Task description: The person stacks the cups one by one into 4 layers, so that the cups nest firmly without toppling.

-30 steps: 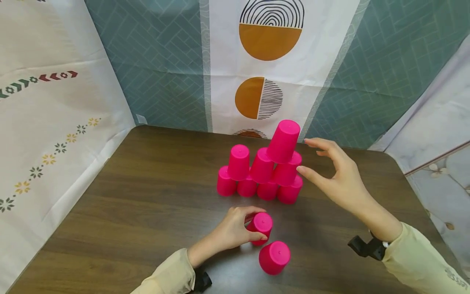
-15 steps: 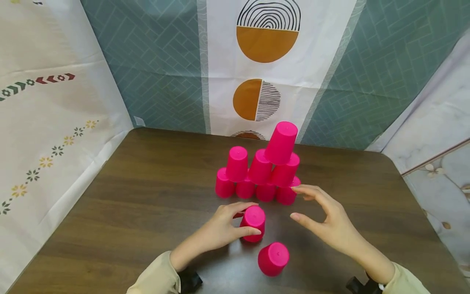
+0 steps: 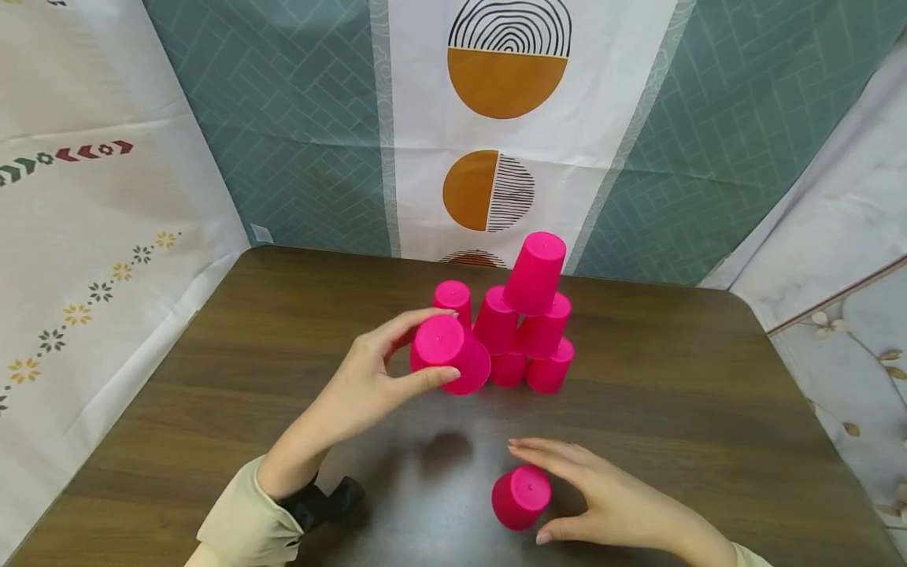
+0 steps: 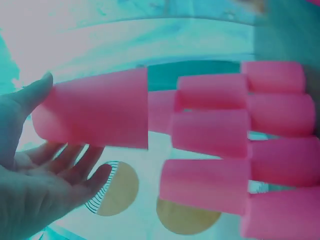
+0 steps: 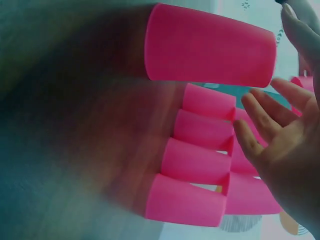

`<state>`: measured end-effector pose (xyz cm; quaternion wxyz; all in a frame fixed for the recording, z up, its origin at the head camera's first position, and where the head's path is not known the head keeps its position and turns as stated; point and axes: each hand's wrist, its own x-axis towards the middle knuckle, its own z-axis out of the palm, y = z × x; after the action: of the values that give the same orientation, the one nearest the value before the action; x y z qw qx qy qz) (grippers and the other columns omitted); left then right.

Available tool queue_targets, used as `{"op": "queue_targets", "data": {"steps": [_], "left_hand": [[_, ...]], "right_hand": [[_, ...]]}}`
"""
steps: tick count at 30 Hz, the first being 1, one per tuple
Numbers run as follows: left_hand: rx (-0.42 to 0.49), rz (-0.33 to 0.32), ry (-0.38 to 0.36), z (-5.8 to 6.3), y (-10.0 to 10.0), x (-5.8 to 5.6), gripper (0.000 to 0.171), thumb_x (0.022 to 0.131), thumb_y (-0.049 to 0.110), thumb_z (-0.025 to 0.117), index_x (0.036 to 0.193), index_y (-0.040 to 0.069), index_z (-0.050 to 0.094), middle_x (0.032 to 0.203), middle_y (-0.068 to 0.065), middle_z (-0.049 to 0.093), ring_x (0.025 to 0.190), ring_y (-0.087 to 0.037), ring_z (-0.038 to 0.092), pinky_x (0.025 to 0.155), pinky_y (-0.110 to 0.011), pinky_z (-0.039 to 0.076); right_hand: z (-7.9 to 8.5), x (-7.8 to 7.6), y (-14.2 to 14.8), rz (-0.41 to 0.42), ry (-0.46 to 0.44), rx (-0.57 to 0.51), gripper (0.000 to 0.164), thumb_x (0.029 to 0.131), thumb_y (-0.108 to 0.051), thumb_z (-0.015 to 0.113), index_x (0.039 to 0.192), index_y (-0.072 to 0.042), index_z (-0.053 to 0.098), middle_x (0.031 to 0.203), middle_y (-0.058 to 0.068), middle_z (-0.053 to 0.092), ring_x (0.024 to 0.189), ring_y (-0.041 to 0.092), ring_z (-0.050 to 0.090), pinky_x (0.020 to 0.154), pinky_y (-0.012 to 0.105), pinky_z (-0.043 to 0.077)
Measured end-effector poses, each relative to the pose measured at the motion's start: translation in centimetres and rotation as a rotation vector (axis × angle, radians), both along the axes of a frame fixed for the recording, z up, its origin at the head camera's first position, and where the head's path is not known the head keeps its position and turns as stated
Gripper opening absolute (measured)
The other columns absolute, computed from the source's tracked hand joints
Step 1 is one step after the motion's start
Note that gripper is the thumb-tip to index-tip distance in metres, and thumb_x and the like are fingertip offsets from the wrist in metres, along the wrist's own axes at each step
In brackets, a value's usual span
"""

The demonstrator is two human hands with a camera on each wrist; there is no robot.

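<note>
My left hand (image 3: 368,378) holds a pink plastic cup (image 3: 441,342), base up, between thumb and fingers. It hangs above the table, in front of the left part of a pyramid of pink cups (image 3: 544,327). In the left wrist view the held cup (image 4: 100,110) appears side-on, apart from the stacked ones. Around a single upside-down pink cup (image 3: 520,498) nearer me, my right hand (image 3: 602,496) spreads its thumb and fingers. The right wrist view has that loose cup (image 5: 210,47) beside the fingertips (image 5: 252,102); whether they touch it cannot be told.
The pyramid has a bottom row, a second row and one cup (image 3: 536,272) on top at the right. All stand on a brown wooden table (image 3: 283,339). Behind it hangs a patterned cloth (image 3: 312,142), with white cloths (image 3: 92,236) at the sides.
My left hand has lifted its cup off the table and carried it up and left toward the stack. The right hand has come down from beside the top cup to the loose cup.
</note>
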<state>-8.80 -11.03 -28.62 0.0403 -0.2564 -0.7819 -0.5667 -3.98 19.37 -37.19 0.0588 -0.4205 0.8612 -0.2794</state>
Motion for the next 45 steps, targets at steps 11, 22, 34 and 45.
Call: {"op": "queue_targets", "data": {"steps": [11, 22, 34, 45], "left_hand": [[0.168, 0.122, -0.031, 2.2, 0.5, -2.9, 0.045, 0.079, 0.020, 0.075, 0.121, 0.020, 0.059, 0.109, 0.005, 0.064, 0.099, -0.013, 0.060, 0.087, -0.033, 0.049], [0.139, 0.066, -0.081, 2.9, 1.8, -6.5, 0.045, 0.079, 0.030, 0.074, 0.122, 0.025, 0.060, 0.107, 0.008, 0.065, 0.098, -0.012, 0.061, 0.081, -0.033, 0.053], [0.027, 0.038, -0.137, 2.1, 2.6, -9.5, 0.043, 0.078, 0.040, 0.073, 0.118, 0.030, 0.061, 0.104, 0.010, 0.065, 0.099, -0.012, 0.059, 0.081, -0.032, 0.052], [-0.011, 0.012, -0.123, 1.8, 3.3, -10.4, 0.053, 0.080, 0.035, 0.073, 0.128, 0.025, 0.053, 0.110, 0.007, 0.062, 0.101, -0.014, 0.058, 0.080, -0.033, 0.052]], "right_hand": [[-1.4, -0.5, -0.3, 0.118, -0.052, -0.096, 0.063, 0.083, -0.031, 0.070, 0.137, -0.013, 0.044, 0.128, -0.002, 0.055, 0.112, 0.012, 0.056, 0.087, 0.027, 0.050], [-1.1, -0.6, -1.4, 0.080, 0.000, -0.107, 0.050, 0.083, -0.029, 0.071, 0.125, -0.011, 0.051, 0.109, -0.007, 0.061, 0.096, 0.006, 0.060, 0.081, 0.019, 0.050], [-1.2, -0.1, -1.0, 0.039, -0.069, -0.096, 0.050, 0.083, -0.029, 0.071, 0.126, -0.014, 0.051, 0.109, -0.006, 0.061, 0.095, 0.007, 0.060, 0.079, 0.021, 0.052], [-1.5, -0.2, -1.0, 0.047, -0.104, -0.106, 0.049, 0.085, -0.030, 0.068, 0.127, -0.013, 0.050, 0.111, -0.006, 0.061, 0.097, 0.006, 0.060, 0.080, 0.018, 0.050]]}}
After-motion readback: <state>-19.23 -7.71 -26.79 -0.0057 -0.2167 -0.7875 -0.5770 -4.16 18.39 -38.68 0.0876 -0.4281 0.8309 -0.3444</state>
